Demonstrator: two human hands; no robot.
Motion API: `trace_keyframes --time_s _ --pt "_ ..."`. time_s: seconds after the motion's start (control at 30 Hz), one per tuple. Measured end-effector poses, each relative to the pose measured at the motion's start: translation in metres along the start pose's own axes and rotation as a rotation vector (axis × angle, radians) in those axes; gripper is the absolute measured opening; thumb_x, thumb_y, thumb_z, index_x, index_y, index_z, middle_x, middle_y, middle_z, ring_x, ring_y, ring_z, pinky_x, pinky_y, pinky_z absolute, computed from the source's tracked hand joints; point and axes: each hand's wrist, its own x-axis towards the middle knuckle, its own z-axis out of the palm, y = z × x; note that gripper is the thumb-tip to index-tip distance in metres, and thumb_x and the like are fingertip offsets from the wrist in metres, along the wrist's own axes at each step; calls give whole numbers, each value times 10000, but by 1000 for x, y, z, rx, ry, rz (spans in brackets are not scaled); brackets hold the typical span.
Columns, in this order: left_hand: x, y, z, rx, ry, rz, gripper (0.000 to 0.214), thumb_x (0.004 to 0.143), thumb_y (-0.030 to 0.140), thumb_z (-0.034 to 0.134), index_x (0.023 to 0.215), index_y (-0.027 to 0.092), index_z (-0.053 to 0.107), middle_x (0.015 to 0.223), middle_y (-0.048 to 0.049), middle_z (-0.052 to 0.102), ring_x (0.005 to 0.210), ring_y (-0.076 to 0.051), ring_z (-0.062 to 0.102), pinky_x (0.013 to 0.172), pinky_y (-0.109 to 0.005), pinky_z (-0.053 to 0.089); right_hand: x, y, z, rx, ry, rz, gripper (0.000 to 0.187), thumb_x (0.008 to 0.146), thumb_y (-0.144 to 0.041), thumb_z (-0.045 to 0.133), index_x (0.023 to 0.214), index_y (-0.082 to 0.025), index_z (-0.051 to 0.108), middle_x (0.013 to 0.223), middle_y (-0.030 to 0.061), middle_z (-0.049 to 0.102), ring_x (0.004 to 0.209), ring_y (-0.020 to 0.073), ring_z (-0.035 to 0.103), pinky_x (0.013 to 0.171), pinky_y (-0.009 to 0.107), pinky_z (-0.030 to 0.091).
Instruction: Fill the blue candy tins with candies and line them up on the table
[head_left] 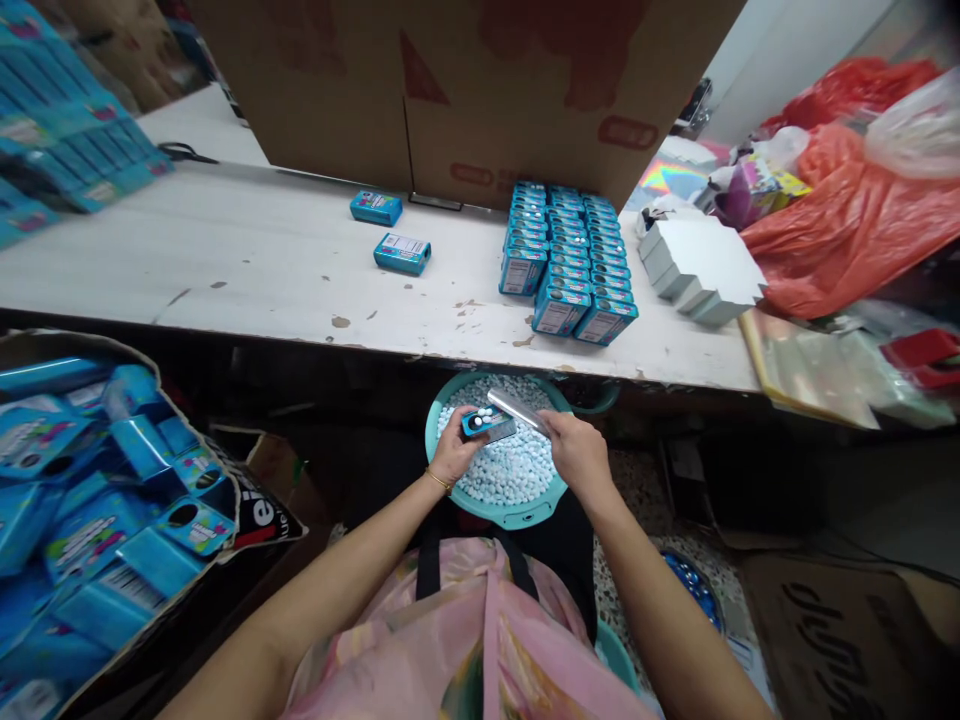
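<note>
In the head view, my left hand (451,452) is closed around a small blue box (480,424), held over the basin, with a few white pellets at its opening. My right hand (579,450) grips a shiny metal scoop (517,408), its far end just above the box. Below both hands sits a turquoise basin (433,420) filled with small white candy-like pellets (517,470). On the table, rows of similar blue boxes (570,260) stand upright, some with pellets showing at the top. Two more blue boxes lie apart, one nearer (403,254) and one behind it (376,208).
A large cardboard carton (450,100) stands at the back of the white table (285,260). An open carton of blue boxes (112,500) is at my left. White folded cartons (701,262) and red plastic bags (825,210) lie at right, blue packs (67,120) at far left.
</note>
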Motion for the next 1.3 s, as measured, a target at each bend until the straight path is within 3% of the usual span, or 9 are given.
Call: trace_keyframes --time_s 0.13,0.33,0.6,0.77,0.93,1.0,1.1,1.3 --pt "5 7 -3 93 18 -4 393 678 197 586 1047 198 452 883 -5 541 802 -140 539 765 -282 434 -7 -14 0 -123 19 -63 376 869 -196 302 1174 -281 505 976 39 614 823 148 557 650 234 352" --pt "9 15 -13 169 19 13 393 673 199 584 1048 190 466 905 -16 557 814 -150 543 760 -290 438 -6 -24 5 -127 18 -153 391 871 -189 293 1207 -252 482 927 61 603 821 165 541 664 254 346" --pt "11 33 -21 296 8 18 380 668 194 584 1034 180 480 857 -8 564 773 -146 531 750 -296 428 -6 -20 0 -82 64 -109 384 860 -166 316 1192 -246 491 944 60 602 819 154 540 659 234 342" --pt "7 30 -20 314 20 36 400 683 219 586 1067 186 478 912 -24 572 806 -161 550 757 -304 441 -8 -28 -2 -45 66 -141 368 865 -185 309 1168 -242 511 921 55 617 807 163 553 656 241 363" --pt "-4 32 -22 384 -4 177 381 718 185 543 1095 211 501 1061 -46 569 968 -196 541 871 -343 417 -11 9 2 88 140 -63 371 891 -223 266 1174 -250 506 1055 41 602 905 149 556 725 223 384" --pt "-6 34 -26 433 -8 216 385 720 160 527 1100 219 508 1090 -44 566 1022 -203 519 911 -356 395 -16 32 12 45 76 -4 362 885 -229 282 1152 -271 522 1063 34 605 895 159 568 701 230 390" --pt "-8 35 -29 499 8 241 401 710 138 522 1102 222 511 1086 -43 571 1023 -203 516 920 -362 390 -22 53 40 -82 -123 61 354 843 -187 330 1072 -314 567 991 22 633 797 171 597 628 246 389" --pt "-11 32 -37 571 5 268 420 696 127 516 1107 209 512 1096 -47 571 1028 -206 508 925 -359 385 -15 29 98 20 -289 -4 375 781 -107 355 977 -280 625 909 38 647 854 165 581 677 242 389"
